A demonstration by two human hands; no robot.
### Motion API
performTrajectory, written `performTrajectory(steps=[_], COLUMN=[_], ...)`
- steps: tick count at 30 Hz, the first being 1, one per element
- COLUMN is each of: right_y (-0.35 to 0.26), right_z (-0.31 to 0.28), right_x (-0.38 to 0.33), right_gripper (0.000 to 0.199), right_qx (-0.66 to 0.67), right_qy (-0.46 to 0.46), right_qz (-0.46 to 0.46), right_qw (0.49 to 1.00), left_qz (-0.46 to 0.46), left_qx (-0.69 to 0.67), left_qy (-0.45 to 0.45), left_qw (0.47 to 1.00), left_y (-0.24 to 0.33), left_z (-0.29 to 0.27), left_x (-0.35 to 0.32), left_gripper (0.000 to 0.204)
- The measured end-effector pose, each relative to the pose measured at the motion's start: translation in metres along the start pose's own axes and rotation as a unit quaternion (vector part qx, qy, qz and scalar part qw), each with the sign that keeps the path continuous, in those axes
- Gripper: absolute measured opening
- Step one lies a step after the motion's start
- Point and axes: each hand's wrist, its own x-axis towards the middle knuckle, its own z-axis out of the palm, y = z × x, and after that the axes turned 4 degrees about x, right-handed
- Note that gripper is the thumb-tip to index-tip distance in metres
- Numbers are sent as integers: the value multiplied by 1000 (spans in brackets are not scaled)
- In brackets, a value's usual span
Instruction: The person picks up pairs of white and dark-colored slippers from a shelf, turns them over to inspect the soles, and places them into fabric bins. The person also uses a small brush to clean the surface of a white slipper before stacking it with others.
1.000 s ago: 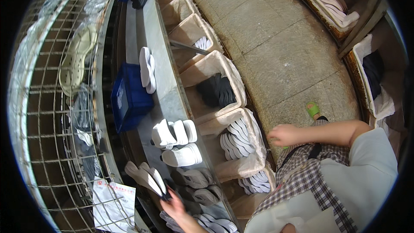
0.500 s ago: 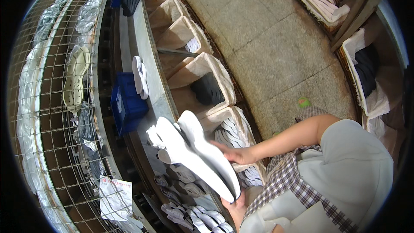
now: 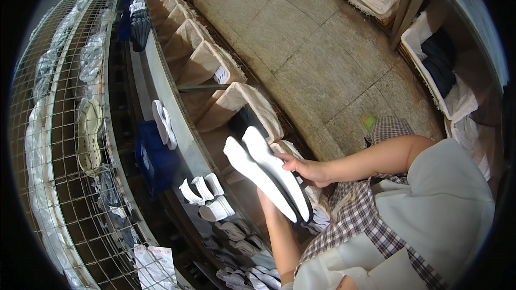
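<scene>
Two long white shoe soles lie side by side, tilted, in front of my body above the baskets. Dark shows along the edge between them. My right hand grips their right side, its thumb pressed on the edge. My left forearm rises from the lower edge and passes behind the soles, which hide my left hand and its fingers. On the narrow ledge left of the soles sit white strap-shaped shoe parts and a short stack of white pieces.
Cloth-lined baskets run along the ledge, some holding dark or white pieces. A blue bin stands by a white pair of soles. Wire mesh fences the left side. More lined baskets stand across the tiled floor.
My left hand has moved from the soles' lower end to behind them. The right hand has shifted to a thumb grip on their side. The view has swung, revealing more of the ledge.
</scene>
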Motion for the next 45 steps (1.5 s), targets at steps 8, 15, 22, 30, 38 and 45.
performTrajectory(steps=[8, 15, 22, 30, 38, 45], right_y=[-18, -30, -27, -16, -15, -13], right_z=[-22, -26, -27, -50, -43, -21], right_x=[-10, -16, -12, -4, -6, 0], right_gripper=[85, 83, 83, 91, 82, 56], right_qx=[175, 148, 158, 201, 126, 21], right_qy=[152, 245, 243, 217, 174, 0], right_qz=[190, 246, 269, 253, 201, -15], right_qw=[954, 926, 919, 921, 956, 1000], left_qz=[74, -132, -176, -220, -169, -47], left_qx=[210, -444, -472, -396, -476, -401], left_qy=[-44, -76, -16, 40, 49, 93], left_qw=[974, 883, 863, 891, 862, 910], left_y=[-14, -45, -58, -74, -92, -77], left_z=[39, 50, 47, 34, 26, 16], left_x=[26, 22, 21, 14, 9, 4], left_gripper=[31, 37, 38, 40, 32, 51])
